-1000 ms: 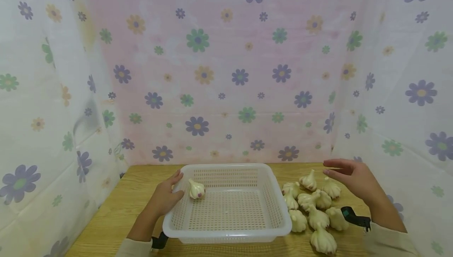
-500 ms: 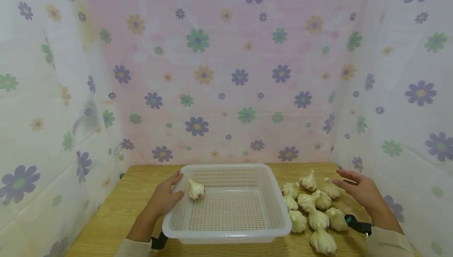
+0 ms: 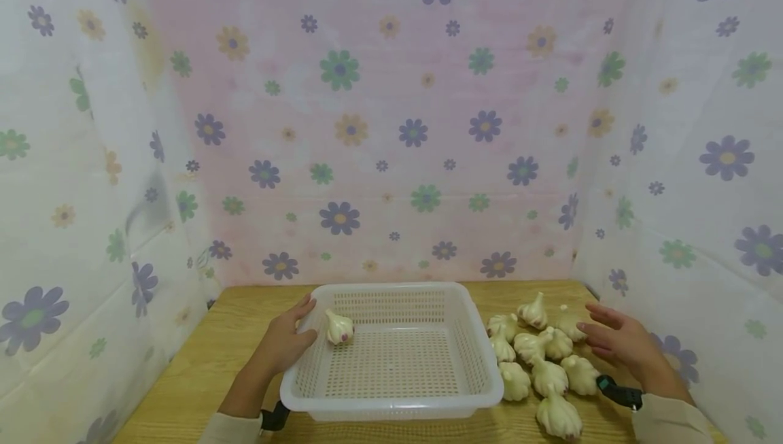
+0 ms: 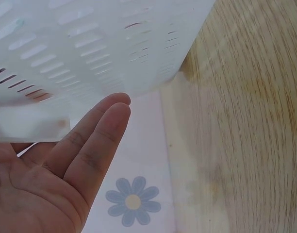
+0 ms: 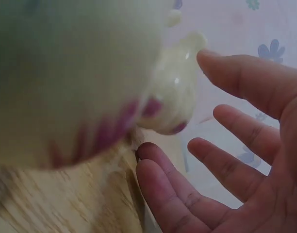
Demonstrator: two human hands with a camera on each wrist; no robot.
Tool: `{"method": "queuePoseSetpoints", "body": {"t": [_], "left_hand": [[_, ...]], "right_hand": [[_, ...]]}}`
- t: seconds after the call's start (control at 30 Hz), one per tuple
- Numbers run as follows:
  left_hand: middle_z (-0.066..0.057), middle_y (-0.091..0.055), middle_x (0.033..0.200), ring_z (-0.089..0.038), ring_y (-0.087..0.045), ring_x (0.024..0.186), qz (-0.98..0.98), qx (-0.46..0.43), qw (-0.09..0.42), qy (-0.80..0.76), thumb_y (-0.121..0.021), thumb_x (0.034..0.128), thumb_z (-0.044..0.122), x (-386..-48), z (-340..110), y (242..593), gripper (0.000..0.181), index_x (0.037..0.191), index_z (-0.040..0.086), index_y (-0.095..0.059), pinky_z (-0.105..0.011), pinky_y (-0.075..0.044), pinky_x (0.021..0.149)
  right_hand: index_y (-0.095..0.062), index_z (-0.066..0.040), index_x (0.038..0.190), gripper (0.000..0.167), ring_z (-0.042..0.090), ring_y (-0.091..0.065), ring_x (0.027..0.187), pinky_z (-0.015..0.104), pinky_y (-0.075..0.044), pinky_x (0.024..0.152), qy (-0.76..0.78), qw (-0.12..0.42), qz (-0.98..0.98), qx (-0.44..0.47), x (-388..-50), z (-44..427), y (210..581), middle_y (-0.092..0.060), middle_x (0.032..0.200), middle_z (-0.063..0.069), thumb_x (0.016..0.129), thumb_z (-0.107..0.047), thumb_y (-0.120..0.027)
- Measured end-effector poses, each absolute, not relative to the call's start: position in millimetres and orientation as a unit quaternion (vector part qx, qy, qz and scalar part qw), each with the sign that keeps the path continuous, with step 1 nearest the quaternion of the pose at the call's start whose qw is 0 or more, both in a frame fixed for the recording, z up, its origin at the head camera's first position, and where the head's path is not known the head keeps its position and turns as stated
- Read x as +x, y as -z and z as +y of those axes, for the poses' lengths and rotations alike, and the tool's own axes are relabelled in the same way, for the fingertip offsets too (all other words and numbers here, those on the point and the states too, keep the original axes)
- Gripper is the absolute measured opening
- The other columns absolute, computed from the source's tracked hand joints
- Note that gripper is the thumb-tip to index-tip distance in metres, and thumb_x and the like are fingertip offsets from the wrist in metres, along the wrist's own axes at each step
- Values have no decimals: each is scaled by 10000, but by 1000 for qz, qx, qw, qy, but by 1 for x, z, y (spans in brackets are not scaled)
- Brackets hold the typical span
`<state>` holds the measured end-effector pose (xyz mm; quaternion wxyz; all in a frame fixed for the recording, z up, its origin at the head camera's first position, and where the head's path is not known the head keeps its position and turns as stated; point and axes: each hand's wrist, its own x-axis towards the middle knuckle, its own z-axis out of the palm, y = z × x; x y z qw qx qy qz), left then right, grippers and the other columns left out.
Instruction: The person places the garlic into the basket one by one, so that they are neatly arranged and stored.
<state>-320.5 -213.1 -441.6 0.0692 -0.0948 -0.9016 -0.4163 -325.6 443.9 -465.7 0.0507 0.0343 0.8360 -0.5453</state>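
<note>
At the left rim of a white plastic basket (image 3: pixel 391 403), my left hand (image 3: pixel 286 340) grips the edge. In the left wrist view, two nearly straight fingers (image 4: pixel 101 141) lie along the outside of the slotted wall; the thumb is hidden there. One garlic bulb (image 3: pixel 339 328) lies inside the basket, by its left wall. My right hand (image 3: pixel 624 340) is at the right of a heap of garlic bulbs (image 3: pixel 549 377), fingers spread and holding nothing. Its fingertips are beside the far-right bulb (image 3: pixel 570 323); whether they touch it I cannot tell. A bulb close to the right wrist camera is blurred.
The heap lies on the wooden table (image 3: pixel 202 362), right against the basket's right side. Flower-printed cloth (image 3: pixel 391 117) walls in the table at the back and both sides. Black wrist cameras (image 3: pixel 619 391) sit at the sleeves.
My right hand has moved right and down, from above the heap to the side of the far-right bulb. The left hand and basket have stayed in place.
</note>
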Motion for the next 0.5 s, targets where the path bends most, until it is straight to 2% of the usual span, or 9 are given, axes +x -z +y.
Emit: {"method": "queuePoseSetpoints", "body": {"t": [0.2, 0.33, 0.5], "left_hand": [[-67, -287, 1700, -426, -323, 1507, -899, -97, 69, 422, -615, 905, 119, -321, -214, 442, 682, 1557, 23, -437, -468, -575, 991], [-64, -290, 1699, -416, -314, 1514, -900, -99, 71, 419, -615, 907, 124, -321, -214, 443, 684, 1560, 30, -435, -479, -558, 1016], [-67, -291, 1698, -413, -307, 1517, -900, -102, 72, 418, -613, 909, 119, -322, -215, 444, 680, 1560, 31, -436, -495, -544, 1036]], "right_hand": [[-91, -52, 1664, 902, 300, -658, 1243, 402, -608, 919, 516, 64, 854, 33, -328, 447, 467, -99, 1662, 363, 1024, -410, -617], [-136, -21, 1653, 887, 359, -633, 1264, 392, -616, 887, 482, 61, 874, 21, -329, 445, 468, -175, 1638, 377, 1023, -419, -616], [-212, 17, 1629, 888, 268, -697, 1114, 361, -619, 791, 457, 53, 888, 24, -329, 440, 467, -317, 1567, 413, 1002, -441, -643]]}}
